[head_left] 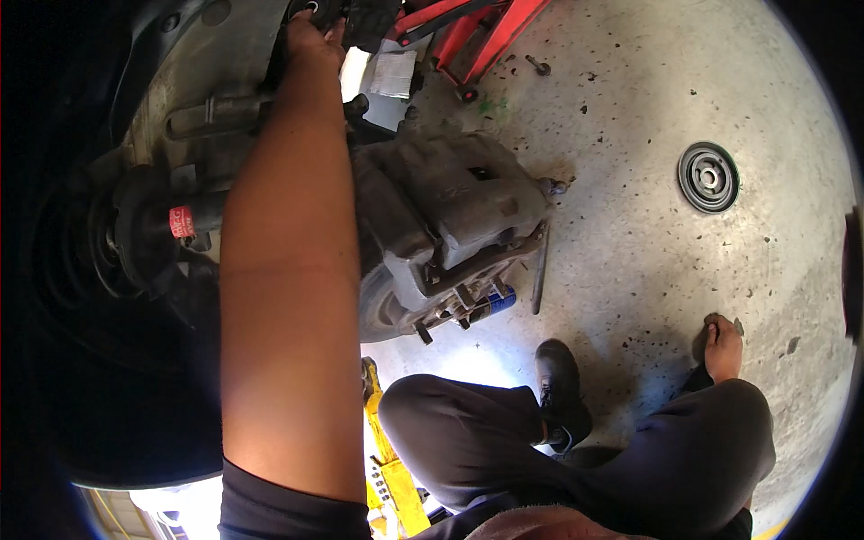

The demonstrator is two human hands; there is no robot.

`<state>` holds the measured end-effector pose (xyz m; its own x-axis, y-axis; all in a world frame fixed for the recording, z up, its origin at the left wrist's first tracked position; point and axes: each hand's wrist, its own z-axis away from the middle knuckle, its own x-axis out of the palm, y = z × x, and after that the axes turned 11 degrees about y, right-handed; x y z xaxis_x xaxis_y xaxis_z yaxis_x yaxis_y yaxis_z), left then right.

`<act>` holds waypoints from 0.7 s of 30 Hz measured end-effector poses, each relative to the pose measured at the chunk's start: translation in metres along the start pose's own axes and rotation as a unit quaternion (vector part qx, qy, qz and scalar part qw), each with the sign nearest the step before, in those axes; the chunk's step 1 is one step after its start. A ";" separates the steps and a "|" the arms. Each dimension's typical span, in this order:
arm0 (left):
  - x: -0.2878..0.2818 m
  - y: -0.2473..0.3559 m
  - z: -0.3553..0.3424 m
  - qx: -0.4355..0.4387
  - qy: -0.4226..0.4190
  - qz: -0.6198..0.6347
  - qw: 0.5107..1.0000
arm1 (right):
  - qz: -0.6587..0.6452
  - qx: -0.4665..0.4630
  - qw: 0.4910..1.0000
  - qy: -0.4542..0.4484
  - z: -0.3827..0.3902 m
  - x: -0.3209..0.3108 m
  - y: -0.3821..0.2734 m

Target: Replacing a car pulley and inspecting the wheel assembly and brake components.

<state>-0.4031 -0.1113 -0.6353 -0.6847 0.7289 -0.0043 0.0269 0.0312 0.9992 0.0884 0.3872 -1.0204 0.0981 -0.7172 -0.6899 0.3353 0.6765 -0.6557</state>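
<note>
"At 11 o'clock, what is your left hand (315,38) doing?"

"You reach to a dark car part (369,22) there. Your fingers are a little bit apart, and they look like they touch it. I can't tell if they grip it."

"And your right hand (723,349)?"

"It's between 3 and 4 o'clock, near your right knee (733,414). Your fingers look bent, but I can't tell if they hold anything."

"What else is around you?"

"A big gray brake (472,193) sits near the middle, toward 1 o'clock. A round black wheel (691,183) lies on the floor (621,216) between 2 and 3."
</note>
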 end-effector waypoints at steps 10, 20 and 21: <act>-0.005 0.021 -0.055 0.083 -0.046 -0.022 0.995 | -0.013 -0.027 1.000 -0.007 -0.006 0.010 -0.002; 0.008 0.008 -0.017 0.008 -0.077 -0.056 0.995 | -0.010 -0.007 1.000 -0.007 -0.001 0.004 0.006; 0.007 0.015 -0.021 0.012 -0.077 -0.058 0.995 | -0.010 -0.009 1.000 -0.008 -0.002 0.004 0.002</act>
<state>-0.4228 -0.1204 -0.6197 -0.5647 0.8155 -0.1267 -0.0272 0.1351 0.9905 0.0870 0.3857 -1.0251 0.1058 -0.7335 -0.6714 0.3214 0.6642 -0.6750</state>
